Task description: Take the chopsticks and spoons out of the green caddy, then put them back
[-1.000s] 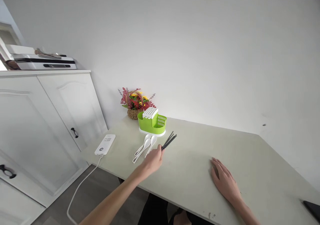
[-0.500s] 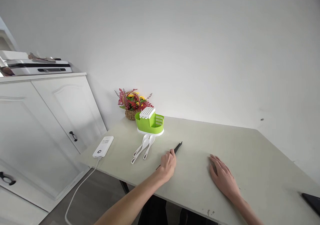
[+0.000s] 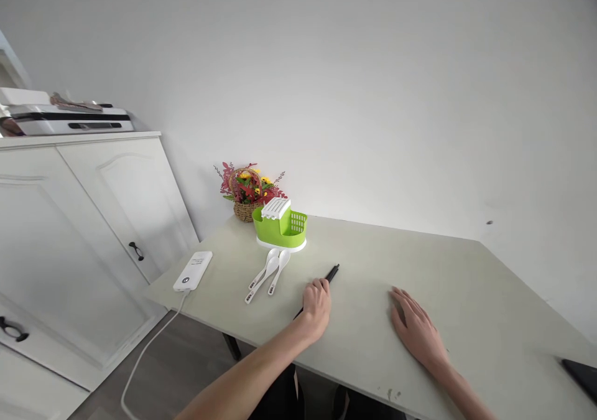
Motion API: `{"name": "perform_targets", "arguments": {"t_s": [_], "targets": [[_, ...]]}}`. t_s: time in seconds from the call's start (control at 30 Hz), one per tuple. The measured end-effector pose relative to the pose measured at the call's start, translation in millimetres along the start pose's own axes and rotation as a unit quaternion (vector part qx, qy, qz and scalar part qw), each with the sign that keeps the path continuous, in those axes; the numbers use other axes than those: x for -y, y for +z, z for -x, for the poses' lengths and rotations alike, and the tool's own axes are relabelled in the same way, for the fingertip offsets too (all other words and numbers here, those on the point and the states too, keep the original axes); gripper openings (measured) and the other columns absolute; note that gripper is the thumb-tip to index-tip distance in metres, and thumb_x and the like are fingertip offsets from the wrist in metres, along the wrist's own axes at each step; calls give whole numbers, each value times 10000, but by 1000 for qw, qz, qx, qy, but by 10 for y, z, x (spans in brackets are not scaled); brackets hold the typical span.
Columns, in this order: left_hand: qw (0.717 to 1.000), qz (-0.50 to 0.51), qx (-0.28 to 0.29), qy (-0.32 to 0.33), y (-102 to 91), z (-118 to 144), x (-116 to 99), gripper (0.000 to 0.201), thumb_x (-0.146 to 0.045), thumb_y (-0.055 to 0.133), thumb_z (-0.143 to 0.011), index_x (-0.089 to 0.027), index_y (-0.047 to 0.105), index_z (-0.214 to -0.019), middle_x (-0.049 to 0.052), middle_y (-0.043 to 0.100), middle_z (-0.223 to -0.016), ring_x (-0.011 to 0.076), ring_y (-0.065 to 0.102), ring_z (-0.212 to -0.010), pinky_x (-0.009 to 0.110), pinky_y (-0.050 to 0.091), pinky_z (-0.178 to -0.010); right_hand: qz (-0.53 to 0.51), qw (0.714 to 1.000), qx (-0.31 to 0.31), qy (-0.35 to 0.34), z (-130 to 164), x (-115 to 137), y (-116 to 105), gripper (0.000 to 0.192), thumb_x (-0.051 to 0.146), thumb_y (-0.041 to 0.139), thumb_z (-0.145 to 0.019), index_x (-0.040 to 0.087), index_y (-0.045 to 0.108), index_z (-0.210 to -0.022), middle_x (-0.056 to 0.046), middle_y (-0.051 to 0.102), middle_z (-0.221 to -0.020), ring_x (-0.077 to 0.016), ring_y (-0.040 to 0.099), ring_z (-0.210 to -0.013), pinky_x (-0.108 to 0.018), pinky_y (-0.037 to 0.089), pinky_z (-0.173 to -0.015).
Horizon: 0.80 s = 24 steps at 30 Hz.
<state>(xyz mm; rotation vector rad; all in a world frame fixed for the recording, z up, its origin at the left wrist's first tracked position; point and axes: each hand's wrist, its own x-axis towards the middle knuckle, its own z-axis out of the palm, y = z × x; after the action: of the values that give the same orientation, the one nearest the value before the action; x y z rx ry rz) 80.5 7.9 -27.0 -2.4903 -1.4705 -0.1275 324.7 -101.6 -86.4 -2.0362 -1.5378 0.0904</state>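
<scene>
My left hand [image 3: 317,305] is closed round a small bundle of black chopsticks [image 3: 333,273] low over the table. Their blunt ends stick out past my fingers, and the thin ends show a little on the wrist side. How many there are is hidden by my hand. Palm down, my right hand [image 3: 418,330] lies flat on the table with its fingers stretched out, holding nothing. Several white spoons [image 3: 268,275] lie left of my left hand. Behind them stands a green utensil holder [image 3: 280,228] with a white slotted top and white base.
A wicker basket of flowers [image 3: 247,193] stands behind the holder, by the wall. On the table's left corner lies a white power bank [image 3: 193,270] with a cable [image 3: 149,348] hanging off the edge. White cabinets [image 3: 112,221] stand at left; a black object [image 3: 581,376] lies far right.
My left hand has shifted slightly right, its fingers wrapped more tightly round the chopsticks, whose ends are more even. My right hand stays where it was.
</scene>
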Motion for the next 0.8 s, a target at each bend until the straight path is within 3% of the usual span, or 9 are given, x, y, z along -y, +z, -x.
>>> {"name": "perform_targets", "arguments": {"t_s": [0.2,0.4,0.5,0.6,0.7,0.8], "targets": [[1000,-21,-3,-1,-45,39,59,283,-30,555,-912,-75,650,-1174,173,647,-944,279,661,-848,351,493,-690,6,1000,-7,-6,7,-6,13,576,461,297,-1012,193,520,-1471,-71,498,-1581,-254,369,-1515,-487,339,-1230],[998,20,-51,17,-250,215,257,311,-347,572,-998,-106,657,-1175,206,649,-1107,347,618,-1046,502,498,-936,2,1000,-9,-2,13,4,7,578,471,295,-1012,198,525,-1467,-67,498,-1582,-254,372,-1513,-486,340,-1228],[995,57,-81,-8,-392,317,539,366,-397,436,-1051,-128,659,-1160,201,643,-1155,348,604,-1096,502,483,-975,1,1000,-13,-7,12,6,-4,567,457,302,-1014,194,531,-1462,-71,508,-1574,-257,376,-1510,-487,344,-1226],[991,68,-106,-53,-476,420,951,367,-394,413,-1050,-145,654,-1172,202,632,-1191,350,596,-1108,499,489,-967,0,1000,-16,-11,13,6,-10,556,444,320,-1009,198,538,-1457,-72,513,-1569,-260,381,-1506,-486,342,-1229],[986,69,-126,-89,-449,543,1372,361,-381,430,-1041,-154,653,-1212,201,620,-1250,360,573,-1161,518,477,-997,1,1000,-15,-8,19,10,-17,559,439,319,-1006,198,536,-1461,-72,512,-1570,-261,381,-1507,-490,343,-1228],[987,73,-132,-59,-317,666,1662,417,-403,427,-1045,-186,627,-1340,182,537,-1471,394,448,-1375,577,385,-1123,5,1000,-9,-4,26,7,-23,570,449,307,-1011,191,525,-1471,-72,504,-1578,-260,370,-1513,-497,343,-1229]]}}
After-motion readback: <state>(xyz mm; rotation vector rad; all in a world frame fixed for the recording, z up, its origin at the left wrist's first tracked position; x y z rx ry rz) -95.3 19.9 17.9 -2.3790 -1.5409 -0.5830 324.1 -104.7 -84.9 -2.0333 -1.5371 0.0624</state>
